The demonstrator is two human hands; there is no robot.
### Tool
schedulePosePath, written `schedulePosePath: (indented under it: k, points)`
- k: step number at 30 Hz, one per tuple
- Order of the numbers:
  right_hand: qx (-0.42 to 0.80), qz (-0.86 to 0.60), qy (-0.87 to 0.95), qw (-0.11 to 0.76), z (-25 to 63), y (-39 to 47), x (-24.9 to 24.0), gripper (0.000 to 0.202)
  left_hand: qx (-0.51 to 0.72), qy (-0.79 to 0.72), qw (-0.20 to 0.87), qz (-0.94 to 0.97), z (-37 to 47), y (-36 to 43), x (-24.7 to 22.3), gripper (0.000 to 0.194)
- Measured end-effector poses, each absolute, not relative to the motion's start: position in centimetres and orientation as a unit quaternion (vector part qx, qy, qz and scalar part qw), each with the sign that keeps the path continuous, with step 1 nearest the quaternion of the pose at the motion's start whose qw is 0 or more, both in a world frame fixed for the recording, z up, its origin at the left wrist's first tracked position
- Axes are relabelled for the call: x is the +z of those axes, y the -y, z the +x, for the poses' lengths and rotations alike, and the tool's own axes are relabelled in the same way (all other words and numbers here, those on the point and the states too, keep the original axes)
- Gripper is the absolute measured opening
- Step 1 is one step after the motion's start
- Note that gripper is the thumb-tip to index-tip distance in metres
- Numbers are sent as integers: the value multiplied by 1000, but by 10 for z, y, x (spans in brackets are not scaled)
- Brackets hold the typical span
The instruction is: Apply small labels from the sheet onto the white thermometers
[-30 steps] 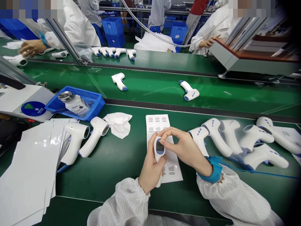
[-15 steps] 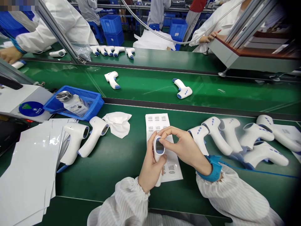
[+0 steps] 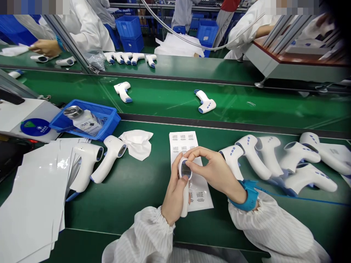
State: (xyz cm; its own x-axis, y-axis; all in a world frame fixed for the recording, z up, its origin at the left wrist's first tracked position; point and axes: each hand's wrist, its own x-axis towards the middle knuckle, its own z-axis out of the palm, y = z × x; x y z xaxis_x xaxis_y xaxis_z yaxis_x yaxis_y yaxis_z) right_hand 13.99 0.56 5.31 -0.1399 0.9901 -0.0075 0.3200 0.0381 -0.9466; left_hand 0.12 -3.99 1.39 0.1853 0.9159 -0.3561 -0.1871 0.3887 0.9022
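A white infrared thermometer (image 3: 185, 197) stands handle-down in my left hand (image 3: 174, 197), whose fingers wrap round it with the thumb at the display's lower edge. Its dark oval display (image 3: 186, 168) faces me and carries fine printed lines. My right hand (image 3: 210, 166) is pinched against the display's top edge, thumb and forefinger on the thermometer's head. Whether a thin label is between those fingertips is too small to tell. Beneath both hands lies a white label sheet (image 3: 203, 195) with small blocks of print.
Several thermometers (image 3: 253, 157) lie to the right, and two others (image 3: 109, 159) to the left beside a crumpled wipe (image 3: 137, 144). A blue tray (image 3: 109, 126) holds a bottle (image 3: 89, 122). White sheets (image 3: 35, 193) are stacked at left. Beyond runs a green conveyor (image 3: 159, 95); co-workers stand across it.
My left thumb has slid up to the display's lower edge. My right hand has stayed at the top. Two thermometers on the conveyor have shifted left, and a co-worker's hand at far left has moved.
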Motion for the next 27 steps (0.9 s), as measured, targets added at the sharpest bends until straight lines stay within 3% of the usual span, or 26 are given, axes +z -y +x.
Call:
schedulePosePath:
  k: [13,16,20,25,27]
  points:
    - [415,-539,621,389,138,-6,51,10,380,-473,718,343,3,39,19,56]
    - [417,-524,635,385,140,-3,47,1,381,-477,711,348,2,39,19,56]
    - [413,-491,674,366,140,1,39,30,384,-478,696,374,0,40,17,63]
    - [348,-509,673,409,137,-6,31,3,384,-462,697,393,0,42,17,77]
    - [347,-531,647,423,136,-9,32,14,386,-454,712,372,0,41,21,81]
